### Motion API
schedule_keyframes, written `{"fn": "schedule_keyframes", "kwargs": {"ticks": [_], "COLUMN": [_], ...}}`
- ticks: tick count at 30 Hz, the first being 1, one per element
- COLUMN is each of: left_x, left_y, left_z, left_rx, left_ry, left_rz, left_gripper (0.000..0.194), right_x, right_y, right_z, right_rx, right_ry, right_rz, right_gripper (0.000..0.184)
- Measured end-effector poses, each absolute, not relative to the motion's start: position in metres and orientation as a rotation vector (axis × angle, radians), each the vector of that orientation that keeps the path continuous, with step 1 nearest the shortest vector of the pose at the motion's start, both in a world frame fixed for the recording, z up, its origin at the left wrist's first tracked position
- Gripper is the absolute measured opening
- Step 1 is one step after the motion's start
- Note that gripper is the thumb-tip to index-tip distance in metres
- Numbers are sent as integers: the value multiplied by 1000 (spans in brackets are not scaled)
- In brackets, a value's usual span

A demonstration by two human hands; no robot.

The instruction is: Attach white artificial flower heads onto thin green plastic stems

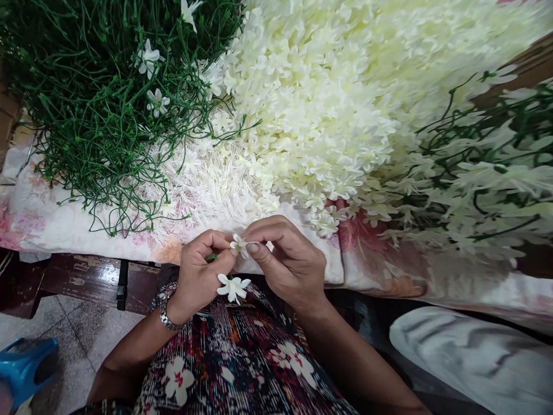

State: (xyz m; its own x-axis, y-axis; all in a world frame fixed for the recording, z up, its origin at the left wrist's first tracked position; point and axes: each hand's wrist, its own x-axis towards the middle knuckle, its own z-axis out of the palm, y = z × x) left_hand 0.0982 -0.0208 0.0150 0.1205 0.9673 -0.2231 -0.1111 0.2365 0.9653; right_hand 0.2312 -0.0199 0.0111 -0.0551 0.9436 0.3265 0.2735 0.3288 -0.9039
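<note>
Close to the table's front edge, my two hands meet around a small white artificial flower (pixel 239 246). My left hand (pixel 203 262), with a metal watch at the wrist, is closed in a pinch on the green stem just beside the bloom. Thumb and forefinger of my right hand (pixel 291 259) pinch the flower's petals from the other side. Below my left fingers hangs a second white flower (pixel 233 288), seemingly on the same stem, most of which my left hand hides.
Green plastic stems (pixel 108 104) are heaped at the left. Loose cream-white blossoms (pixel 319 104) fill the middle, with thin white stamen pieces (pixel 207 184) in front. Stems bearing flowers (pixel 488 167) lie at the right. A floral cloth (pixel 56 213) covers the table; a blue stool (pixel 30 369) stands lower left.
</note>
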Motion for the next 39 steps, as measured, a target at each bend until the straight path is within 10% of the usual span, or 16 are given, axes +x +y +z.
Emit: {"fn": "schedule_keyframes", "kwargs": {"ticks": [31, 36, 39], "left_x": [92, 91, 90], "left_y": [-24, -25, -26], "left_z": [5, 6, 7], "left_rx": [1002, 1000, 1082], "left_ry": [1023, 1037, 1076], "left_rz": [1176, 1220, 1232], "left_gripper": [22, 32, 35], "right_x": [230, 240, 240], "right_y": [-24, -19, -15], "right_z": [7, 13, 17], "right_rx": [-1057, -1084, -1035], "right_ry": [-1606, -1711, -1894], "right_rz": [934, 1105, 1072], "right_gripper": [17, 68, 60]}}
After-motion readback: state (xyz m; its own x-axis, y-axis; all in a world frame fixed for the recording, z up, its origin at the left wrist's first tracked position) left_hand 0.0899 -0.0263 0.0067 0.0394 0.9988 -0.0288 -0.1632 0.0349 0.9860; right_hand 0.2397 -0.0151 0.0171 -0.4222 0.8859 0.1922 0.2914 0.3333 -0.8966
